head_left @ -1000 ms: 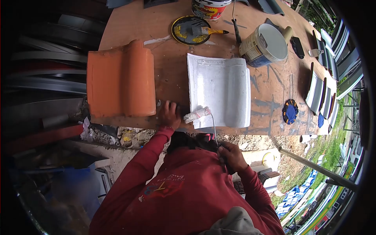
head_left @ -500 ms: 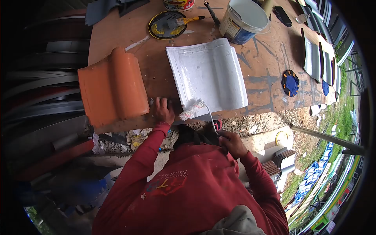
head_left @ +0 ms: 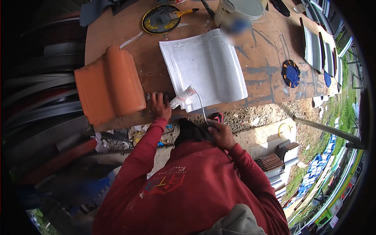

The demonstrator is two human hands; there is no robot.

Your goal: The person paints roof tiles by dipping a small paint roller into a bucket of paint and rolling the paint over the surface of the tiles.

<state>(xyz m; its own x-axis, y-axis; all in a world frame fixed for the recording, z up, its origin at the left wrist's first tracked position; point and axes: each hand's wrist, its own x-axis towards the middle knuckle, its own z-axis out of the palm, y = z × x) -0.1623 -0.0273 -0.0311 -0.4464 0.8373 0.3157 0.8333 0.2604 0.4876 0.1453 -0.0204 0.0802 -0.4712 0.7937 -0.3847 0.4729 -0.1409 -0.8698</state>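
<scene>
A white-coated, curved roof tile [head_left: 207, 70] lies on the wooden table. My right hand [head_left: 221, 134] is closed around the handle end of a small paint roller [head_left: 183, 97], just off the table's front edge. The roller's white sleeve lies across the tile's lower left edge, its left end past the tile. My left hand [head_left: 159, 105] rests on the table edge, fingers apart and holding nothing, between the white tile and an orange roof tile [head_left: 111, 86]. The roller's grip is mostly hidden in my right hand.
A paint-smeared lid [head_left: 150, 24] with a brush [head_left: 182, 13] lies at the back of the table [head_left: 266, 51]. Behind the white tile stands a white bucket [head_left: 244, 8]. A blue round item [head_left: 291, 73] and several grey tiles [head_left: 312, 49] are on the right.
The roller has moved left and up to the white tile's left edge, and my right hand has shifted left with it. The whole view has shifted slightly. My left hand stays at the table edge.
</scene>
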